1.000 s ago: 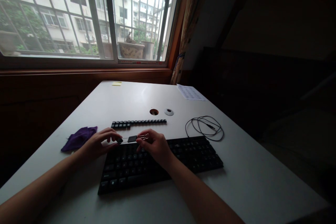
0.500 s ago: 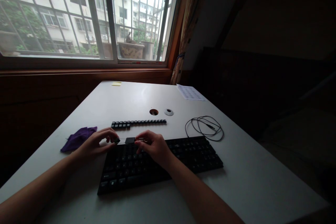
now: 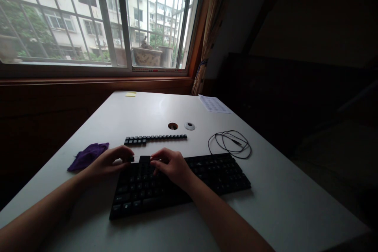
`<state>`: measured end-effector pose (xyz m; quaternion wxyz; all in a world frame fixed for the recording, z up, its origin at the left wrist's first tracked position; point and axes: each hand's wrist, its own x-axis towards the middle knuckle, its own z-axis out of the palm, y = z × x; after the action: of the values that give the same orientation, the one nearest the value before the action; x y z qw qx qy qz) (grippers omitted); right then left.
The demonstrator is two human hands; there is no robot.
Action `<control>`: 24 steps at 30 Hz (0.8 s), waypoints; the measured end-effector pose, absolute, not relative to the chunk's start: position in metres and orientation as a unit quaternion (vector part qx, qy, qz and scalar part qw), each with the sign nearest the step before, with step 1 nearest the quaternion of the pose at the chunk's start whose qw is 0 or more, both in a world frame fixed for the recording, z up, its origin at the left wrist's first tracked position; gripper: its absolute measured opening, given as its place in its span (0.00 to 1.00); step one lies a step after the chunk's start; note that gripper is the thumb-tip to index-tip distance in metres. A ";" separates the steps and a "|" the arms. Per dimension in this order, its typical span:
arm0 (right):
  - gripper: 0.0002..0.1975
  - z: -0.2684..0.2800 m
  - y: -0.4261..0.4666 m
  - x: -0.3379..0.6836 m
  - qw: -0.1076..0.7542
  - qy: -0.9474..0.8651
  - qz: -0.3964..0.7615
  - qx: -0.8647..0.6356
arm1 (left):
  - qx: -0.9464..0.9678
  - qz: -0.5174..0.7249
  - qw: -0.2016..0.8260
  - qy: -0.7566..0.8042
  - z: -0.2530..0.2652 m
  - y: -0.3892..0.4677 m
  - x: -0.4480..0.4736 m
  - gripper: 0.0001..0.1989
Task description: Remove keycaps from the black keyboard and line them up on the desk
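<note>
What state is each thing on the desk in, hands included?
Left hand: pinching a small dark piece
Right hand: holding a dark wire tool
Keyboard: face up, partly hidden
Loose keycaps: lined up in two rows
Cable: loosely coiled
Purple cloth: crumpled
Desk hole: uncovered
Round cover: off, beside the hole
Paper sheet: lying flat
Yellow note: lying flat

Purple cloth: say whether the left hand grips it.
No, the left hand holds a small black piece; the cloth lies on the table.

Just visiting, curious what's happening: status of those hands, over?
Left hand pinching small dark keycap. Right hand gripping wire keycap puller. Keyboard below. Purple cloth left of keyboard, seemingly not obstructing.
</note>
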<state>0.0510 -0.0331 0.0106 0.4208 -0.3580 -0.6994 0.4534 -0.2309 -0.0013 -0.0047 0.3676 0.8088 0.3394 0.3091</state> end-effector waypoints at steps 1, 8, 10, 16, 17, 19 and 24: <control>0.11 0.011 -0.033 0.051 0.420 -0.701 0.451 -0.359 | 0.807 0.308 0.370 0.341 -0.006 -0.001 -0.231 0.12; 0.10 0.010 -0.032 0.051 0.415 -0.701 0.448 -0.368 | 0.785 0.294 0.412 0.357 -0.005 -0.003 -0.232 0.12; 0.11 0.010 -0.032 0.051 0.415 -0.702 0.448 -0.367 | 0.785 0.287 0.417 0.356 -0.004 -0.002 -0.232 0.12; 0.11 0.011 -0.033 0.051 0.414 -0.702 0.447 -0.369 | 0.778 0.326 0.429 0.323 -0.004 0.000 -0.234 0.12; 0.12 0.011 -0.033 0.051 0.413 -0.701 0.447 -0.371 | 0.778 0.330 0.427 0.322 -0.004 -0.001 -0.234 0.12; 0.12 0.011 -0.033 0.051 0.411 -0.699 0.449 -0.375 | 0.784 0.328 0.416 0.323 -0.003 -0.001 -0.234 0.11; 0.14 0.011 -0.034 0.051 0.407 -0.699 0.446 -0.384 | 0.800 0.309 0.398 0.326 0.000 -0.001 -0.234 0.11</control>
<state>0.0514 -0.0335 0.0115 0.4066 -0.3836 -0.6988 0.4463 -0.2341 -0.0011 -0.0003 0.3977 0.8002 0.3257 0.3089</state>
